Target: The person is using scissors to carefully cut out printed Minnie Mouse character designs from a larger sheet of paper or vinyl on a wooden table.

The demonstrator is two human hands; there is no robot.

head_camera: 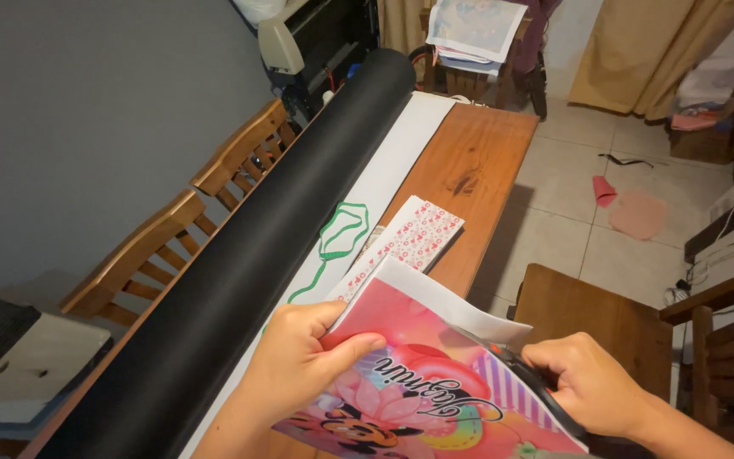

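— What sits at the left?
— A long black roll (239, 255) lies along the wooden table (477, 161), a white sheet (392, 161) beside it.
— And the hands?
— The left hand (295, 365) pinches the colourful printed sheet (418, 382) at its upper left corner, thumb on top, fingers curled under.
— The right?
— The right hand (592, 382) is closed round black-handled scissors (533, 382) at the sheet's right edge.
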